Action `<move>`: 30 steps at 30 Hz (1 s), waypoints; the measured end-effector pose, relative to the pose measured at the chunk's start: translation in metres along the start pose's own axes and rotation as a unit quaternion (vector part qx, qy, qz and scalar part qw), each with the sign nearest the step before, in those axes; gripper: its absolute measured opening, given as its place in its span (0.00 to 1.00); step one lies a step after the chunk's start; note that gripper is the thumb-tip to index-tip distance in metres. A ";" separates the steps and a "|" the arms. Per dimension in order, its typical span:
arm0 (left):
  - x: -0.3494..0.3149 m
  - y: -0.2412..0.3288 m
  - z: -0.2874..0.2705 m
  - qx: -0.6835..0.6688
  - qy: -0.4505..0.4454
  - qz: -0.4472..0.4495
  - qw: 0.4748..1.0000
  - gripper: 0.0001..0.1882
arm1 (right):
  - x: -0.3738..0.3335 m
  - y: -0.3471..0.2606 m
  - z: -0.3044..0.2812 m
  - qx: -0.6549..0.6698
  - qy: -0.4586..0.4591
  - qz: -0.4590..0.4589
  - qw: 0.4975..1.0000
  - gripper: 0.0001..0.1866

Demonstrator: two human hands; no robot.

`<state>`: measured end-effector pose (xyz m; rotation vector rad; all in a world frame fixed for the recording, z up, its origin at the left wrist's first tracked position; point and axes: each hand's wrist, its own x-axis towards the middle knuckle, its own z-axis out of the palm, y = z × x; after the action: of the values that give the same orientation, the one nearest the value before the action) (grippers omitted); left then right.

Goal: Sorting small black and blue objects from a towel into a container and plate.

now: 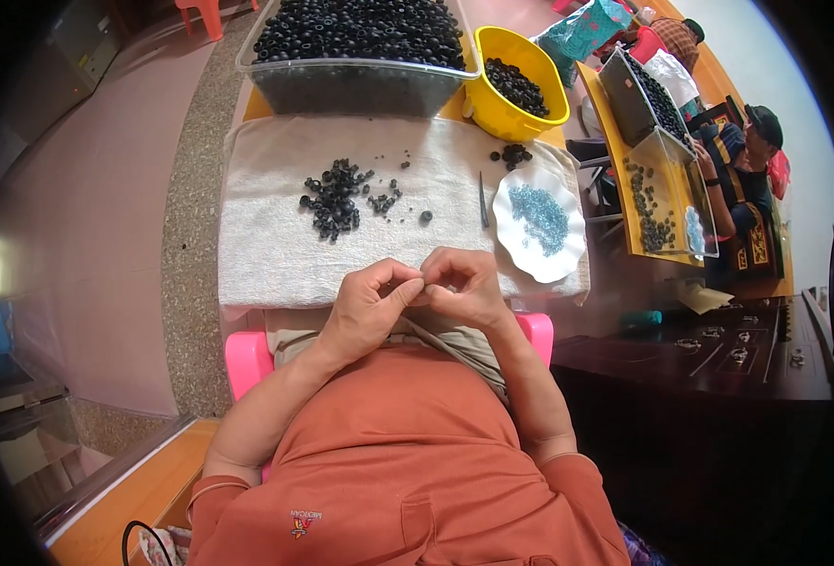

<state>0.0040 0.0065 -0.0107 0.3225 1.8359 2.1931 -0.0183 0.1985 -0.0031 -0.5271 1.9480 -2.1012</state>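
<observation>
My left hand (371, 304) and my right hand (466, 287) meet at the near edge of a white towel (266, 255), fingertips pinched together. Whatever lies between them is too small and too covered to name. Beyond my hands, a loose pile of small black ring-like parts (335, 200) spreads over the towel. One single black part (425, 217) sits just past my fingers. A pair of dark tweezers (483, 200) lies left of a white scalloped plate (513, 253), which holds many tiny clear-blue pieces (539, 219).
A clear bin (341, 91) heaped with black parts stands at the back, beside a yellow basin (501, 118) with more. A few black parts (511, 155) lie near the plate. To the right, another person (742, 160) sits at a wooden table (624, 203); a dark cabinet (700, 358) stands nearer.
</observation>
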 end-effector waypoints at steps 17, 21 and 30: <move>0.003 0.003 -0.003 0.180 0.078 0.080 0.977 0.04 | 0.002 -0.013 0.009 -0.294 0.016 -0.040 0.955 0.09; 0.002 0.001 -0.003 0.210 0.091 0.103 0.968 0.04 | 0.005 -0.020 0.012 -0.364 -0.002 -0.058 0.930 0.08; 0.004 -0.005 -0.001 0.237 0.113 0.138 0.955 0.03 | 0.009 -0.010 0.014 -0.415 0.006 -0.065 0.908 0.07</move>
<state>-0.0004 0.0075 -0.0155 0.4592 2.5865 1.9892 -0.0200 0.1828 0.0081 -0.7942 2.8324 -1.2214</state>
